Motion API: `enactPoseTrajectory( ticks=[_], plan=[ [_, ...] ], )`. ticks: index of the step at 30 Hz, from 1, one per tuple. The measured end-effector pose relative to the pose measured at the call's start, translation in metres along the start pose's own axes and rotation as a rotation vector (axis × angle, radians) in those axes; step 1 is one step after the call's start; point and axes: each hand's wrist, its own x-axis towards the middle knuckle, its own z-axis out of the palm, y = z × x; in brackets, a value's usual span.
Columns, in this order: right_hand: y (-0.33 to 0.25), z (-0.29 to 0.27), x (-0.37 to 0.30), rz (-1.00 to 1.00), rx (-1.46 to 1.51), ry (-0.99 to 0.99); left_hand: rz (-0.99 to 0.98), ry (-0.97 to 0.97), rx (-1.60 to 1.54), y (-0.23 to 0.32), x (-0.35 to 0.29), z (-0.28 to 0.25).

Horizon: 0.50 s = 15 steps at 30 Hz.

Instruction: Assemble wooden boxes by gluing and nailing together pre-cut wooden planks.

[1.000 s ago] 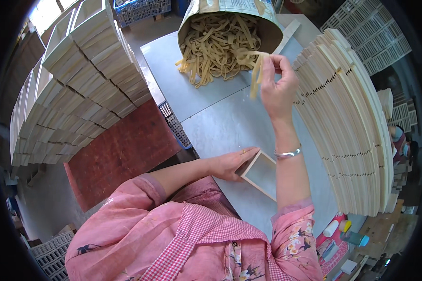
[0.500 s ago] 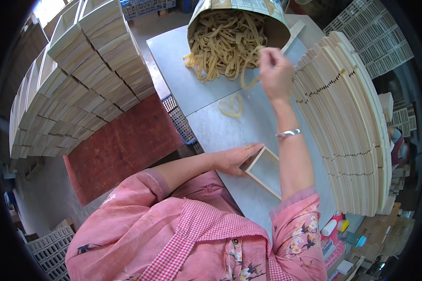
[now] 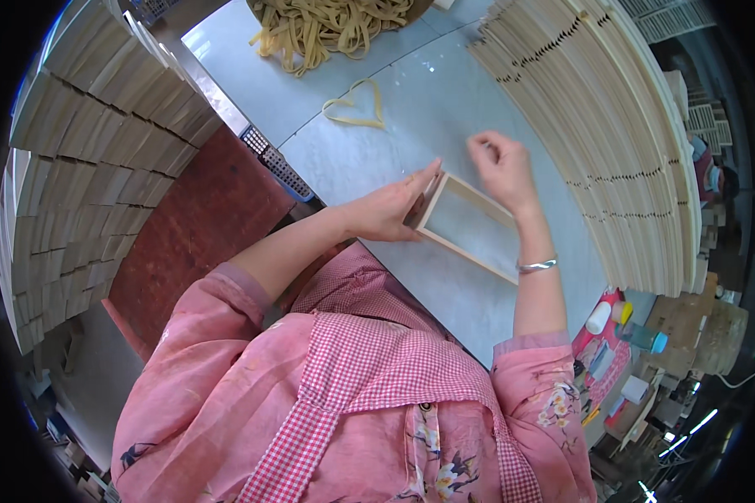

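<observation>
My left hand [image 3: 390, 205] grips the left end of a shallow, pale wooden frame [image 3: 466, 246], its fingers and thumb around the short side. The frame is tilted on the grey tabletop [image 3: 428, 109], and the surface shows through its open middle. Above the far right part of the frame hovers my right hand [image 3: 505, 172], fingers curled into a pinch. Whatever lies between those fingertips, if anything, is hidden. One flat yellowish band [image 3: 377, 105] rests alone in a heart shape beyond my left hand. A heap of similar bands [image 3: 327, 29] spills out at the far edge.
Long rows of stacked thin wooden pieces [image 3: 596, 142] line the table's right side. Tall stacks of wooden boxes [image 3: 101, 142] stand at the left, beside a reddish-brown board [image 3: 201, 201]. A teal bottle [image 3: 642, 337] and small items lie at the lower right.
My right hand has come back from the band heap toward the frame; the band that trailed from it no longer shows. My left hand still holds the frame. The view has shifted.
</observation>
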Motion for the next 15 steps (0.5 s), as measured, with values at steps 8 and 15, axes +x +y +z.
enactPoseTrajectory(
  ticks=[8,15],
  plan=[
    [-0.016,0.013,-0.031,-0.068,0.106,-0.270,-0.154,-0.053,-0.080,0.017,-0.001,-0.007],
    [-0.030,0.010,-0.060,-0.056,0.032,-0.314,-0.098,-0.050,-0.037,0.013,0.001,-0.009]
  ],
)
